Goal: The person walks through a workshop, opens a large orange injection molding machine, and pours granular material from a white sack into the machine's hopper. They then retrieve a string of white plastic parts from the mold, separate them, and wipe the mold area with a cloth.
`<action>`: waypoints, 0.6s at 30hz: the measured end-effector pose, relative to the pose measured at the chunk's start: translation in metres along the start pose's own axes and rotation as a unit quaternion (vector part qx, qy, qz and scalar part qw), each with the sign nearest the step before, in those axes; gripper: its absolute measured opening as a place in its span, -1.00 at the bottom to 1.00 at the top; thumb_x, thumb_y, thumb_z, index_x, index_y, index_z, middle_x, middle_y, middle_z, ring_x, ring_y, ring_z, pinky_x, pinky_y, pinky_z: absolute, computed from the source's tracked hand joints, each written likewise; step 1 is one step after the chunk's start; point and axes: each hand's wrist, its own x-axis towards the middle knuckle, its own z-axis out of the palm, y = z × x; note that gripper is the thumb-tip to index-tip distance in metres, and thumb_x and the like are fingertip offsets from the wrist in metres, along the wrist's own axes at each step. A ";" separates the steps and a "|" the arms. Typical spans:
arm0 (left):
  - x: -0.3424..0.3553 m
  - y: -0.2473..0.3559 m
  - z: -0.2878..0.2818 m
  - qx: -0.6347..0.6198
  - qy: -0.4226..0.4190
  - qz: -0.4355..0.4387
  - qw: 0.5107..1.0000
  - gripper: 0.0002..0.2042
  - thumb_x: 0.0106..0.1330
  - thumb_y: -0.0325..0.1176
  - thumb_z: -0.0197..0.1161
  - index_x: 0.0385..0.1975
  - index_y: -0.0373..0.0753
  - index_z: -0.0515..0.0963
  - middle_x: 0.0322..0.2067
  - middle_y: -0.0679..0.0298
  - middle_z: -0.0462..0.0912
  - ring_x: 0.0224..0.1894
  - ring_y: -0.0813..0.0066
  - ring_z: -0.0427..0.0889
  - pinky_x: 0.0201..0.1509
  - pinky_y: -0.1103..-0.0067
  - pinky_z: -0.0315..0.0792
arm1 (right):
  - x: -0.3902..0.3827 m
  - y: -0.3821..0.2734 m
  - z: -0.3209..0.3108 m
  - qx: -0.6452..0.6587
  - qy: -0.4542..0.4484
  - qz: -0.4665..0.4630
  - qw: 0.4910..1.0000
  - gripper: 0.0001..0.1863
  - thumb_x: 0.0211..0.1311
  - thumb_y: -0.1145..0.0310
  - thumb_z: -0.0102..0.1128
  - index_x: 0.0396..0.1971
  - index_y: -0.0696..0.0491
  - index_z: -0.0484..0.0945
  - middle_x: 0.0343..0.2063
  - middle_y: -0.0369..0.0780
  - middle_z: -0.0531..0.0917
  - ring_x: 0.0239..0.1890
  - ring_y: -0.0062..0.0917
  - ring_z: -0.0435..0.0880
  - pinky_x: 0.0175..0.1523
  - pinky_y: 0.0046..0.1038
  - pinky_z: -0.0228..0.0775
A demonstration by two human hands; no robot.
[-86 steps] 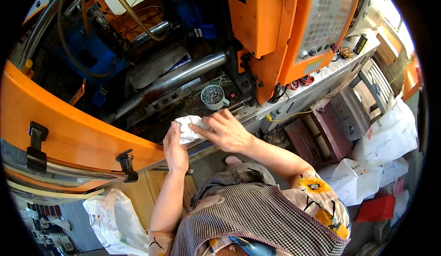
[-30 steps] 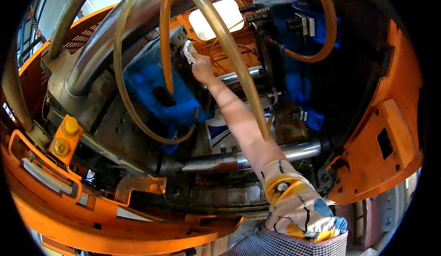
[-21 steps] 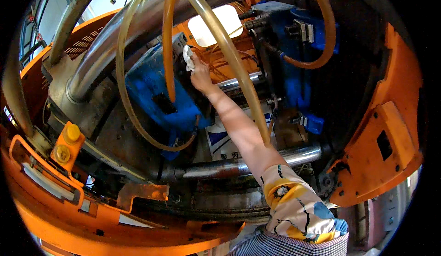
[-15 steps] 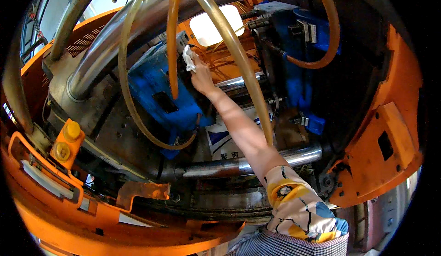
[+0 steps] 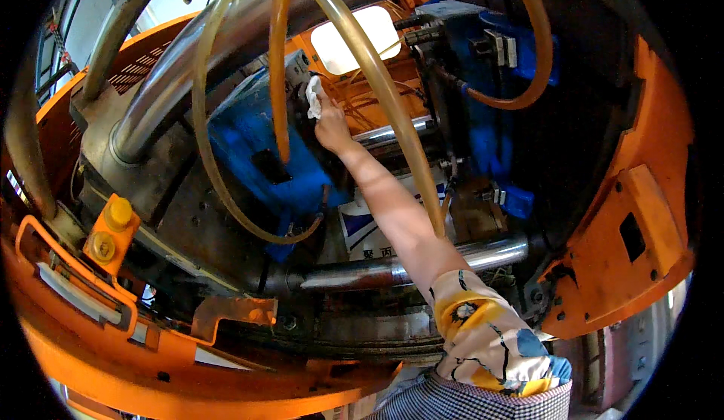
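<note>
My right arm reaches from the lower right deep between the two blue mould halves of a large machine. At its far end my right hand (image 5: 330, 127) is closed on a crumpled white cloth (image 5: 313, 97). The cloth is against or very close to the inner face of the left blue mould half (image 5: 241, 137); which of the two, I cannot tell. Part of my fingers is hidden behind the hand. Across the gap stands the right blue mould half (image 5: 486, 118). My left hand is out of view.
Amber hoses (image 5: 377, 81) loop down in front of the moulds and past my forearm. Polished steel bars (image 5: 354, 273) cross below and above. A printed white sack (image 5: 360, 231) lies under my arm. Orange guards (image 5: 226, 390) and a yellow-button box (image 5: 111, 231) border the near side.
My right hand has shifted slightly to the right with the white cloth, still beside the left mould half. The hoses appear a little further left.
</note>
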 end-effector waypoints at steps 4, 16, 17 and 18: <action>-0.001 0.000 0.000 -0.015 -0.001 -0.013 1.000 -0.46 0.30 -0.20 -0.22 0.14 -0.45 -0.09 0.04 -0.38 0.05 -0.05 -0.22 0.33 0.04 0.09 0.25 | 0.001 -0.023 -0.007 0.035 -0.025 0.036 0.998 -0.42 -0.19 0.70 -0.21 0.01 0.24 0.19 -0.26 0.16 0.45 -0.15 0.06 0.38 -0.06 -0.10 0.18; 0.003 0.008 0.005 -0.182 0.007 -0.144 0.973 -0.46 0.28 -0.18 -0.20 0.14 -0.44 -0.06 0.04 -0.31 0.09 -0.04 -0.14 0.32 0.04 0.14 0.24 | -0.008 0.002 -0.026 0.085 0.059 0.074 0.992 -0.51 -0.05 0.63 -0.17 0.00 0.18 0.26 -0.23 0.12 0.47 -0.10 -0.05 0.41 -0.01 -0.24 0.21; 0.004 0.008 0.005 -0.194 0.006 -0.153 0.969 -0.45 0.28 -0.18 -0.20 0.14 -0.44 -0.06 0.04 -0.30 0.09 -0.04 -0.13 0.32 0.04 0.14 0.24 | -0.011 0.008 -0.031 0.095 0.093 0.077 0.988 -0.51 -0.03 0.62 -0.17 0.02 0.18 0.26 -0.18 0.11 0.46 -0.05 -0.08 0.40 0.04 -0.29 0.19; 0.004 0.010 0.006 -0.204 0.007 -0.162 0.966 -0.45 0.28 -0.18 -0.20 0.14 -0.44 -0.06 0.04 -0.30 0.09 -0.04 -0.12 0.32 0.04 0.15 0.24 | -0.015 0.015 -0.038 0.069 0.015 0.131 0.989 -0.39 -0.04 0.66 -0.17 0.14 0.17 0.10 -0.06 0.11 0.39 0.02 -0.11 0.35 0.06 -0.28 0.19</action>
